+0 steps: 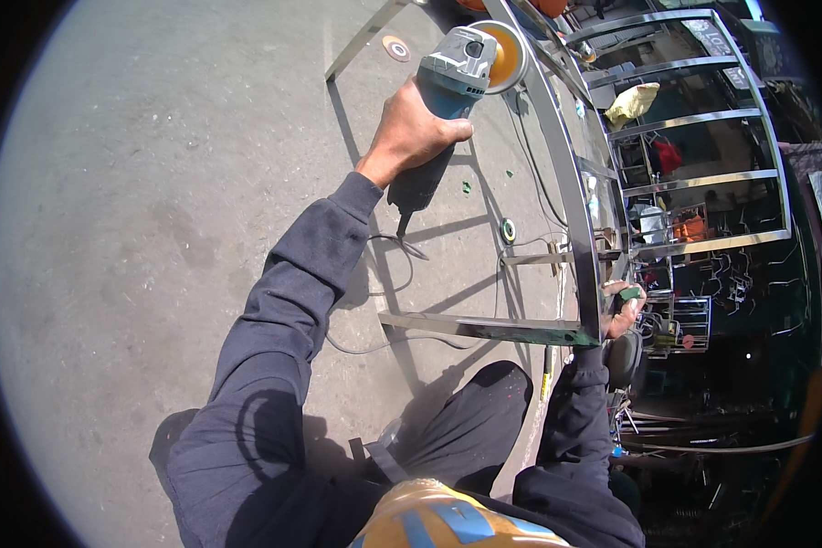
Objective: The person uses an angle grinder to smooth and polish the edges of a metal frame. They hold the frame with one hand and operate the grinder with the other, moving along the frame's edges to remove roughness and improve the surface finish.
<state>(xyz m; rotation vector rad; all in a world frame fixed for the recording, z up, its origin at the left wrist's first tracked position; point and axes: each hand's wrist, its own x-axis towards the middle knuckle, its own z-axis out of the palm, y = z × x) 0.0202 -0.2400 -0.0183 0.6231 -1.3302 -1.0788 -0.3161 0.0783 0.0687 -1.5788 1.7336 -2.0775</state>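
Downward head-worn fisheye view

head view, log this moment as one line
left hand: gripping angle grinder | right hand: at metal frame, grip unclear | grinder's disc: by frame, contact unclear | another disc: on floor

Strong, direct light floods the grey floor (pixel 137 210), where the metal frame (pixel 577 219) casts hard-edged shadows toward the lower edge. Glints mark its polished bars (pixel 712 245); the background (pixel 721 365) at right sinks into deep shade. Fisheye curvature and black vignetting bound the view.
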